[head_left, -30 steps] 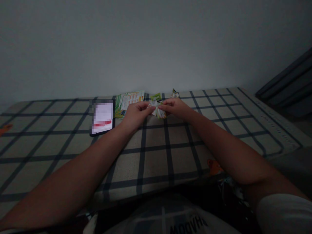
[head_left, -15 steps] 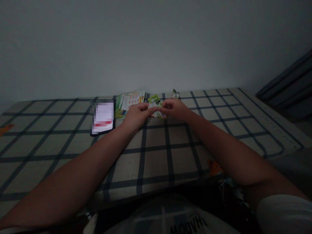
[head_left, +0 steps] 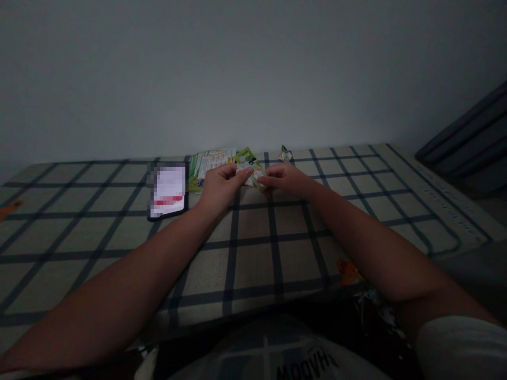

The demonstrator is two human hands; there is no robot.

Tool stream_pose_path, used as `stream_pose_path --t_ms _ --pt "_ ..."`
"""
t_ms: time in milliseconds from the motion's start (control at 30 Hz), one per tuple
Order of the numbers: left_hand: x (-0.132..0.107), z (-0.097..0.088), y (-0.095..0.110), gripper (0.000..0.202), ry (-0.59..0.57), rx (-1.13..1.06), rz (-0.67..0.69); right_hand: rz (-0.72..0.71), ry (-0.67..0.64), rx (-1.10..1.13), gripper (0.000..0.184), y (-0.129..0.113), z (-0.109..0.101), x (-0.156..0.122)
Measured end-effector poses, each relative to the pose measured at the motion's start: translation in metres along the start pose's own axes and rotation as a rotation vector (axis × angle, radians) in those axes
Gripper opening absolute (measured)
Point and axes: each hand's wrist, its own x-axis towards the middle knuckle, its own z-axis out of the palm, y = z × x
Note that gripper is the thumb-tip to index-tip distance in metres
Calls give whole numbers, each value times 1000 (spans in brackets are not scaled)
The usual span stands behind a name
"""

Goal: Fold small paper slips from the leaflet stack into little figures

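Between both hands is a green-and-white printed paper [head_left: 247, 157], partly folded or bent over, raised a little above the table. Its lower left edge is pinched by the thumb and fingers of my left hand [head_left: 222, 182]. On the opposite side, my right hand [head_left: 283, 178] grips the lower right corner between thumb and fingertips. Fingers cover part of the paper, so its full shape is hidden. Just beyond my left hand lies a fanned pile of green and white printed sheets [head_left: 214, 160].
A dark-framed device with a lit, blurred screen [head_left: 170, 184] lies left of the pile. Behind my right hand stands a small crumpled or folded printed piece [head_left: 285, 154]. The checked tablecloth [head_left: 253, 227] reaches a plain wall [head_left: 253, 74]. Dark fabric [head_left: 471, 132] hangs at right.
The held paper has turned and shifted slightly left, showing more of its green side. My right fingers have moved to its lower corner, and the hands have drawn slightly apart.
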Motion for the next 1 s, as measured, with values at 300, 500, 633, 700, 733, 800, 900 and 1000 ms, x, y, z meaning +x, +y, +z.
stream_pose_path --t_ms 300,500,633,700,733,800,900,1000 --pt "7 -1 -16 37 -90 6 -153 -126 70 -332 42 5 -1 2" --pt "5 -4 -7 36 -74 81 -85 -95 34 -259 48 1 0 -1" --pt "3 -1 -3 36 -86 -19 -95 -108 30 -270 50 -1 -1 -1" --pt "3 1 -3 37 -93 -93 -136 -122 46 -286 47 -1 -1 0" --pt "3 2 -4 38 -96 -117 -152 -125 60 -290 46 0 -1 0" --pt "4 2 -7 39 -73 -130 -166 -112 86 -276 45 0 -2 1" --pt "8 -1 -12 38 24 -112 -165 -83 89 -235 46 -2 -3 -1" --pt "10 -1 -14 35 17 -190 -186 -112 100 -252 45 -4 -5 -1"
